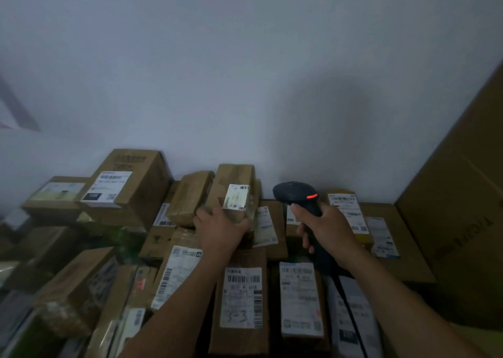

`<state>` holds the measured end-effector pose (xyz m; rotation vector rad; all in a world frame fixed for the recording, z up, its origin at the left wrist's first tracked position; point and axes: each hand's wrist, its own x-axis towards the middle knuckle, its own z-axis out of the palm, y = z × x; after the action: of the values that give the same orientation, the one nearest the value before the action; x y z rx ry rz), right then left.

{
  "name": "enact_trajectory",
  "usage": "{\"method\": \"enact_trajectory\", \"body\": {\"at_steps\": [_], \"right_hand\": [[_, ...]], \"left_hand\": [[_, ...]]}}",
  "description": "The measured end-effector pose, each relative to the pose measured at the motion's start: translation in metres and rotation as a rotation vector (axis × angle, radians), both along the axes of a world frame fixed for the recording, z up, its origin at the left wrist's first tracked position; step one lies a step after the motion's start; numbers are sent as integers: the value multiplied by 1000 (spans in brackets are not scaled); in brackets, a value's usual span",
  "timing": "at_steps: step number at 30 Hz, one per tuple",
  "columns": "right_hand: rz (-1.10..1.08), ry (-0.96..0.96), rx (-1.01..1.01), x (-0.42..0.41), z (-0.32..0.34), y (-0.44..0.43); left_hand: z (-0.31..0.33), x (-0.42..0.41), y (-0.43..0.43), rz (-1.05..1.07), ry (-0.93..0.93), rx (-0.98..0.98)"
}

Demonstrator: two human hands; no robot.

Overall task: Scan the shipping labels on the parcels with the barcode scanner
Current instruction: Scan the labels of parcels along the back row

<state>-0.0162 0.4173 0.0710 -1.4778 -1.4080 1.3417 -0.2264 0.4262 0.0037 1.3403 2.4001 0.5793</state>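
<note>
A small parcel [234, 179] is held tilted up above the heap of other parcels [190, 191], close to the wall [245, 85]. It is gripped at its lower end by the left hand [220, 228], whose fingers [206, 212] are wrapped round the box from below, clamped on it. Its shipping label [236, 197] is turned towards the camera and looks brightly lit.

The barcode scanner [295, 194] is held just to the right of that label, with 1 red light showing on its head. Its handle is enclosed by the right hand [326, 225], fingers curled tight round it; whether a trigger is pressed cannot be told.

The parcel is judged light and stiff – it is carried by 1 hand at 1 end without sagging. Its tape wrap looks glossy, so some slipperiness is to be expected. It is best taken at the lower end or along the side edges, well clear of the barcode, so that the label is not covered or creased. The scanner is rigid plastic and is best held by the handle alone.

A large carton [462, 208] stands at the right.
</note>
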Motion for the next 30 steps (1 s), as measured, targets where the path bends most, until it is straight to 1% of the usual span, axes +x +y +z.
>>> {"method": "enact_trajectory", "body": {"at_steps": [2, 4, 6, 10, 13, 16, 18, 19, 21, 23, 25, 27, 30], "right_hand": [[-26, 92, 0, 0, 0, -4], [-68, 257, -40, 0, 3, -10], [-102, 372, -84, 0, 5, -16], [-153, 435, -109, 4, 10, -31], [-178, 484, -113, 10, 18, -45], [-148, 539, -115, 20, 24, -58], [-127, 492, -87, 27, 29, -68], [-119, 422, -66, 30, 33, -73], [-78, 199, 10, 38, 38, -82], [-9, -52, 89, 45, 41, -91], [68, -216, 121, 48, 42, -98], [115, -268, 116, 47, 43, -104], [167, -277, 116, 46, 47, -110]], "left_hand": [[9, -1, -8, -17, -70, 81], [18, 5, -19, -71, -147, 138], [28, 14, -34, -143, -222, 176], [51, 36, -64, -211, -454, 181], [60, 41, -78, -200, -687, 258], [63, 37, -84, -156, -889, 300], [63, 29, -86, -94, -963, 305], [65, 24, -86, -60, -970, 320], [67, 13, -86, -10, -945, 345], [70, 3, -85, 14, -880, 359], [71, -8, -84, 12, -782, 366], [72, -16, -83, 14, -725, 370], [74, -23, -82, 5, -668, 377]]}}
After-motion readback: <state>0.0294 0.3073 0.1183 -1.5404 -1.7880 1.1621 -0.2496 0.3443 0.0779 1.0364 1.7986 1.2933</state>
